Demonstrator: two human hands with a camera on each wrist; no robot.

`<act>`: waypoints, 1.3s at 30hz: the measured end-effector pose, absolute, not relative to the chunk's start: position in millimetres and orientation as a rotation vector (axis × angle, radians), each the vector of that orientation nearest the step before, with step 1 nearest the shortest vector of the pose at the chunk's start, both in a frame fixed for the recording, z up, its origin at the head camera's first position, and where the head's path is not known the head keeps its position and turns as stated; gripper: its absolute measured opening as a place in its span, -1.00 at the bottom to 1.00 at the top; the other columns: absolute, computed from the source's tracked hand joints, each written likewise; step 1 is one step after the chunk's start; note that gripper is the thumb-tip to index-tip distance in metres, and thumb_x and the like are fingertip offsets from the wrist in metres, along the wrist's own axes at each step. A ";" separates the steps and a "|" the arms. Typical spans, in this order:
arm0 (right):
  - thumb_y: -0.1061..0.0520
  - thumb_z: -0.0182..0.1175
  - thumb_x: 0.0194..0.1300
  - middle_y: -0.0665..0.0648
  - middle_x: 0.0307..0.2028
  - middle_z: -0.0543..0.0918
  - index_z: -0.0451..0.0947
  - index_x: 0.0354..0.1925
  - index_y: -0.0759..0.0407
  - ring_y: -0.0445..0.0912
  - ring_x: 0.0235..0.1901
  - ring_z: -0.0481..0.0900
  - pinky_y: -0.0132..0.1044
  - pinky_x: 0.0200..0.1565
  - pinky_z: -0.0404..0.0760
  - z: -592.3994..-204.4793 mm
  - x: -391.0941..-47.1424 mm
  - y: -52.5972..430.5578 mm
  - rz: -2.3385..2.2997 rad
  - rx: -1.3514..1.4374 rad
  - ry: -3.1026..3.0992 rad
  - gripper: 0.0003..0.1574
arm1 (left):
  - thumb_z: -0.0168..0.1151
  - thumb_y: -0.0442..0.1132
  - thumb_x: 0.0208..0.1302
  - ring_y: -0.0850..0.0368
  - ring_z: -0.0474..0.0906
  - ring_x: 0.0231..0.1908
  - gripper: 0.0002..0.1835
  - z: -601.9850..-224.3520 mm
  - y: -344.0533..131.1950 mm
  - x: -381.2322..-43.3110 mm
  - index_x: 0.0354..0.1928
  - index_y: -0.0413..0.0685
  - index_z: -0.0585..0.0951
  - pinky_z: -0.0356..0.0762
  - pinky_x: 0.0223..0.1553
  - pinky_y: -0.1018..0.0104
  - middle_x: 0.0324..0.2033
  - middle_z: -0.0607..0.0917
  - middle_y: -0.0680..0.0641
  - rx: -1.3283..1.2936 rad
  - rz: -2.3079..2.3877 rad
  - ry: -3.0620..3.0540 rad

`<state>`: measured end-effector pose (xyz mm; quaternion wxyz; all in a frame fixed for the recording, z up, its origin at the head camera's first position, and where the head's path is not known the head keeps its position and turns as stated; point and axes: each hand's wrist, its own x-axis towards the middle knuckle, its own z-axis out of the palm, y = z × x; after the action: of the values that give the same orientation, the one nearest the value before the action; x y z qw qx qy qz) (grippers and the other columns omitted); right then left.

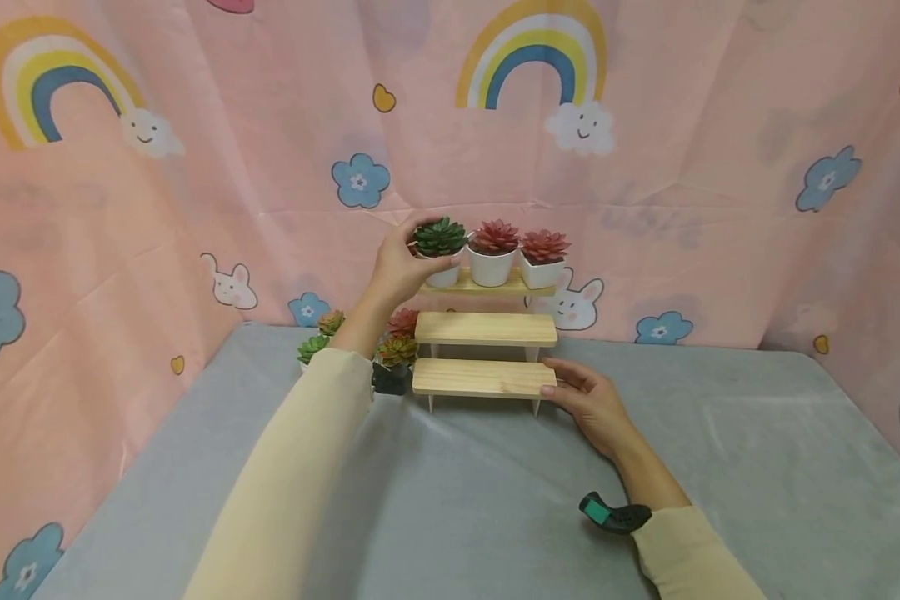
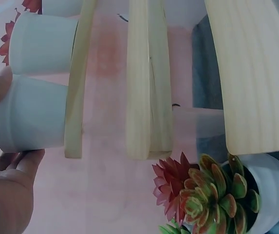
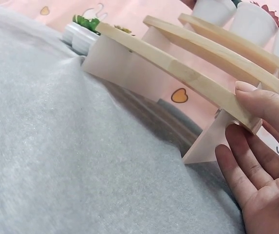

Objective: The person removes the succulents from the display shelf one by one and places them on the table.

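Note:
A three-tier wooden stand [image 1: 486,329] rises at the back middle of the table. My left hand [image 1: 399,265] grips a white pot with a dark green succulent [image 1: 440,237] at the left end of the top shelf; in the left wrist view the white pot [image 2: 32,114] has its base right at the shelf. Beside it on that shelf are a pink succulent in a round white pot [image 1: 492,267] and another pink succulent [image 1: 544,248]. My right hand [image 1: 596,408] pinches the right end of the lowest shelf [image 3: 178,68], thumb above and fingers beneath.
Several potted succulents cluster left of the stand, partly behind my left forearm, among them a red-green one [image 1: 397,350] and a green one [image 1: 312,348]. A grey cloth [image 1: 465,500] covers the table. A pink printed curtain [image 1: 270,192] hangs close behind the stand.

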<state>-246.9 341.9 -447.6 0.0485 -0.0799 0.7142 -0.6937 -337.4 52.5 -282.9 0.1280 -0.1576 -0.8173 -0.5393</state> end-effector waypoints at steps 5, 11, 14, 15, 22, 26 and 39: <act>0.18 0.33 0.35 0.35 0.37 0.36 0.31 0.42 0.38 -0.31 0.06 0.54 -0.55 0.04 0.62 -450.5 -248.6 341.0 -2.103 -0.235 2.184 -0.22 | 0.53 -0.24 0.15 -0.04 0.57 0.18 -0.33 -285.8 44.0 -331.3 0.33 0.19 0.53 0.65 0.15 0.06 0.30 0.54 -0.07 -0.417 -1.568 -2.395; 0.16 0.33 0.36 0.34 0.38 0.36 0.30 0.42 0.37 -0.34 0.06 0.53 -0.57 0.04 0.60 -451.2 -249.2 343.9 -2.081 -0.237 2.205 -0.22 | 0.52 -0.19 0.16 -0.06 0.57 0.13 -0.29 -293.2 29.4 -318.0 0.37 0.19 0.49 0.60 -0.01 0.20 0.35 0.50 -0.06 -0.314 -1.592 -2.356; 0.14 0.33 0.36 0.31 0.36 0.38 0.31 0.42 0.36 -0.34 0.06 0.53 -0.57 0.04 0.60 -450.1 -249.5 345.7 -2.079 -0.245 2.215 -0.22 | 0.52 -0.16 0.17 -0.03 0.56 0.10 -0.30 -295.0 21.2 -309.1 0.37 0.21 0.49 0.53 -0.12 0.29 0.37 0.48 -0.03 -0.296 -1.597 -2.305; 0.14 0.33 0.36 0.29 0.35 0.39 0.31 0.42 0.36 -0.34 0.06 0.53 -0.57 0.04 0.60 -449.7 -249.6 346.4 -2.079 -0.249 2.217 -0.22 | 0.52 -0.15 0.17 -0.02 0.56 0.09 -0.30 -295.0 18.5 -306.2 0.37 0.21 0.49 0.50 -0.15 0.31 0.38 0.47 -0.02 -0.303 -1.592 -2.288; 0.15 0.32 0.37 0.12 0.27 0.44 0.30 0.42 0.38 -0.33 0.08 0.52 -0.57 0.05 0.60 -447.6 -249.8 348.9 -2.092 -0.275 2.207 -0.22 | 0.53 -0.19 0.14 0.07 0.54 -0.14 -0.31 -296.4 0.8 -283.6 0.34 0.17 0.53 0.44 -0.27 0.38 0.31 0.53 -0.04 -0.352 -1.584 -2.226; 0.17 0.31 0.37 0.03 0.21 0.46 0.29 0.42 0.41 -0.32 0.07 0.53 -0.57 0.06 0.59 -446.8 -249.3 348.8 -2.103 -0.282 2.192 -0.22 | 0.52 -0.23 0.15 0.06 0.60 -0.03 -0.30 -301.9 -8.4 -267.7 0.36 0.14 0.51 0.56 -0.18 0.44 0.26 0.57 -0.09 -0.346 -1.668 -2.208; 0.18 0.32 0.36 -0.03 0.16 0.48 0.28 0.42 0.43 -0.33 0.07 0.54 -0.56 0.05 0.61 -446.8 -247.2 343.0 -2.130 -0.313 2.158 -0.21 | 0.53 -0.28 0.13 -0.03 0.61 0.18 -0.27 -338.2 -31.3 -226.0 0.36 0.15 0.49 0.63 -0.04 0.49 0.24 0.61 -0.15 -0.197 -1.744 -2.237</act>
<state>-247.2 343.0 -446.8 0.0467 -0.1027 0.7072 -0.6980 -226.0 -31.3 -338.2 0.1485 -0.0685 -0.7780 -0.6066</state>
